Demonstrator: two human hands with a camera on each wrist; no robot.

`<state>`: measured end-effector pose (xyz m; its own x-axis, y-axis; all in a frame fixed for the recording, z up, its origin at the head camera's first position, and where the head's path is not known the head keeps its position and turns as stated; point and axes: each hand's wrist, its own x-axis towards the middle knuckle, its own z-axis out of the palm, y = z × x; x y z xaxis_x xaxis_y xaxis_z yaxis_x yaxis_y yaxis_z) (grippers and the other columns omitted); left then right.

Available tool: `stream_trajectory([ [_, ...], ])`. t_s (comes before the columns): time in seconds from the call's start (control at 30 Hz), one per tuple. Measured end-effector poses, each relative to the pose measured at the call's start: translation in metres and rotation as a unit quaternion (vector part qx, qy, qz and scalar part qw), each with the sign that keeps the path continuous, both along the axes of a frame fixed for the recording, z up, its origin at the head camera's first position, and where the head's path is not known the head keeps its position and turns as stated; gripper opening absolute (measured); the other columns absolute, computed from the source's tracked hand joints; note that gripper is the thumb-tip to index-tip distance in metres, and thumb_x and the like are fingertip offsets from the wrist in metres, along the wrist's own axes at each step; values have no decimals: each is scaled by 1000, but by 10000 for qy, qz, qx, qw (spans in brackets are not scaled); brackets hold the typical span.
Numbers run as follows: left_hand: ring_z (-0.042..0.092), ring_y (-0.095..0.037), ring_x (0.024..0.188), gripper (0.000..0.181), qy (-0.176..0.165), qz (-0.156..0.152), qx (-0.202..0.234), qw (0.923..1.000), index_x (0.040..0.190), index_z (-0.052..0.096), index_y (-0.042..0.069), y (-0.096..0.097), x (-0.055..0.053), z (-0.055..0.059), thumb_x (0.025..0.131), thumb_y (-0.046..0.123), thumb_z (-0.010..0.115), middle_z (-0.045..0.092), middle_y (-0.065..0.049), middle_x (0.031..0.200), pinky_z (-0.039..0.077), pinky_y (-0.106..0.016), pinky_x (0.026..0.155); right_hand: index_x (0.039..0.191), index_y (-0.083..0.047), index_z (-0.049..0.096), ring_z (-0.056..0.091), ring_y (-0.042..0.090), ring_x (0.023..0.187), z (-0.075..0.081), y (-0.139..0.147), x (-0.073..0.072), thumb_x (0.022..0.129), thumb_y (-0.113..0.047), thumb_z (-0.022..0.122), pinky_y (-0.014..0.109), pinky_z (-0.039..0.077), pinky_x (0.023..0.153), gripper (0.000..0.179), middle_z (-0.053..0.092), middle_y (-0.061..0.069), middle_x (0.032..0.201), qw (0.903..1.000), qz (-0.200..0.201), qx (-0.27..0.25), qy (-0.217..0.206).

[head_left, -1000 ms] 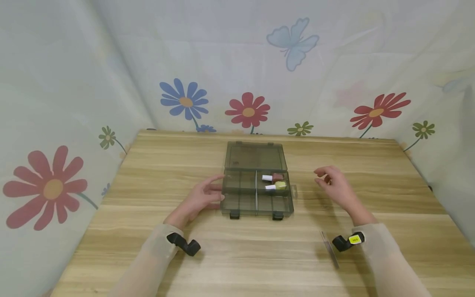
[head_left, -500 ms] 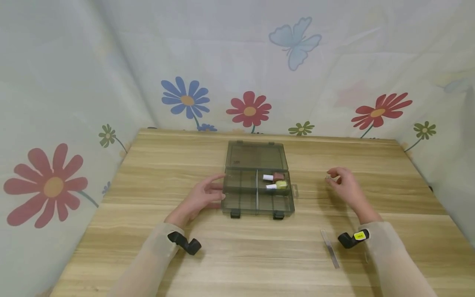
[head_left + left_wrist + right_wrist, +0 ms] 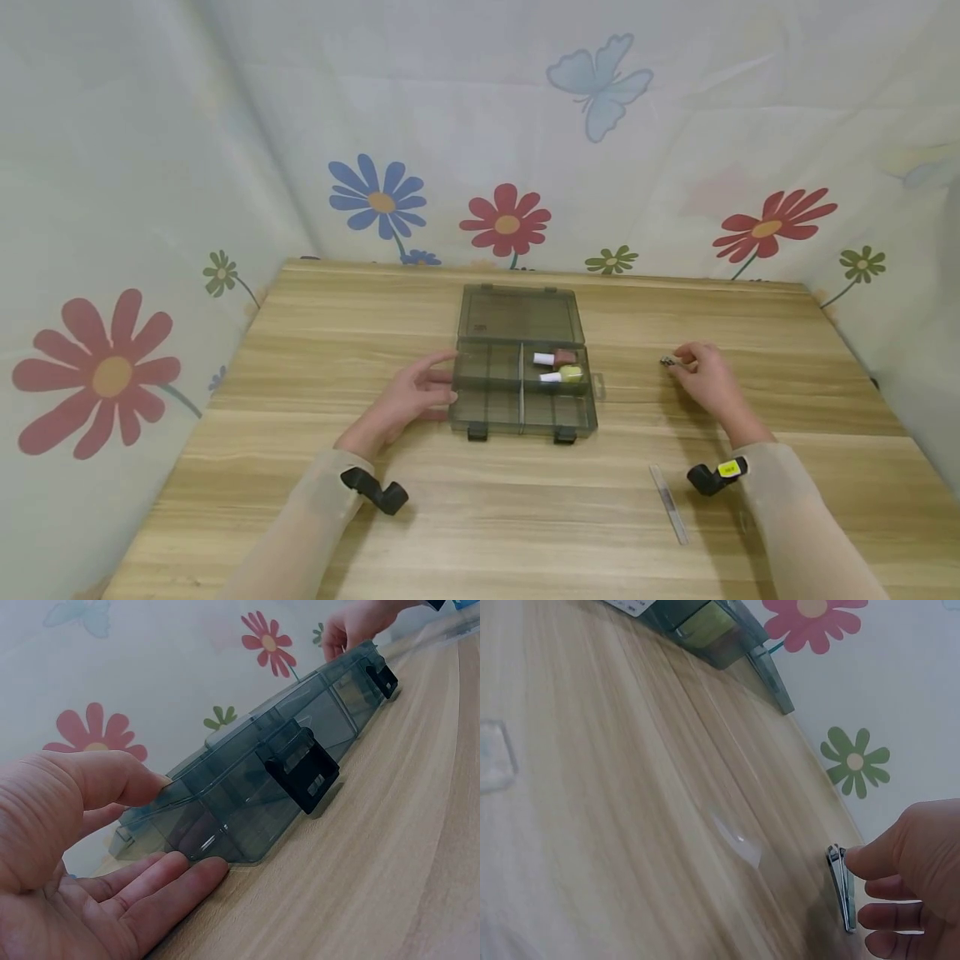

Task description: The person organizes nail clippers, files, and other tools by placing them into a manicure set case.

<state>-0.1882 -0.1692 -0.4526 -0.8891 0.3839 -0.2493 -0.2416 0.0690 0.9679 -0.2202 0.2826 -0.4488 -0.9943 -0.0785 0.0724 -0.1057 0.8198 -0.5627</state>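
A smoky see-through compartment box (image 3: 485, 408) lies on the table with its lid (image 3: 517, 315) tipped back. My left hand (image 3: 405, 398) rests at its left end. In the left wrist view the thumb (image 3: 127, 780) touches the rim and straight fingers (image 3: 176, 896) lie along the lower wall. Two nail polish bottles, one brown-red (image 3: 564, 357) and one yellow (image 3: 572, 373), both with white caps, lie in the back right compartment. To the right of the box, my right hand (image 3: 708, 379) pinches a silver nail clipper (image 3: 842, 889) between thumb and fingers, low over the wood.
A slim flat strip (image 3: 668, 504) lies on the wooden table (image 3: 525, 517) near the right forearm. Beside the box's right wall is a small clear plastic piece (image 3: 598, 387). Flower-printed cloth (image 3: 637, 192) hangs behind the table. Each wrist wears a black camera.
My right hand has moved a little to the right, away from the box, and a nail clipper now shows in its fingers. The left hand stays at the box.
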Motion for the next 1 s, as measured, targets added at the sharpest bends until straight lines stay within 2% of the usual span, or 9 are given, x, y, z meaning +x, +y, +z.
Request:
stream_trajectory([
  [0.13, 49, -34, 113, 70, 51, -11, 25, 10000, 146, 30, 14, 1, 4, 8, 85, 1, 62, 36, -25, 138, 51, -43, 82, 107, 13, 55, 53, 44, 92, -2, 1, -1, 88, -4, 59, 53, 46, 77, 25, 49, 30, 102, 9999, -65, 120, -99],
  [0.37, 50, -34, 113, 69, 94, 182, 40, 9998, 142, 37, 22, 0, -4, -17, 83, 5, 67, 41, -20, 135, 52, -44, 80, 101, 12, 57, 52, 41, 89, -4, 4, -2, 87, -4, 60, 52, 45, 76, 22, 50, 28, 97, 9994, -23, 326, -91],
  [0.7, 50, -34, 112, 68, 114, 191, 27, 9997, 142, 38, 22, 0, -4, -16, 83, 4, 67, 42, -19, 134, 52, -44, 79, 94, 9, 61, 50, 39, 86, -6, 7, -3, 86, -6, 61, 52, 42, 74, 17, 51, 26, 95, 9982, 206, 569, 7],
  [1.0, 52, -32, 110, 67, 119, 241, 30, 9996, 142, 39, 20, 1, -3, -13, 83, 2, 65, 43, -19, 133, 53, -44, 79, 96, 6, 59, 54, 33, 81, -3, 2, -3, 89, -7, 61, 45, 46, 69, 15, 57, 20, 91, 9991, 302, 262, 127],
])
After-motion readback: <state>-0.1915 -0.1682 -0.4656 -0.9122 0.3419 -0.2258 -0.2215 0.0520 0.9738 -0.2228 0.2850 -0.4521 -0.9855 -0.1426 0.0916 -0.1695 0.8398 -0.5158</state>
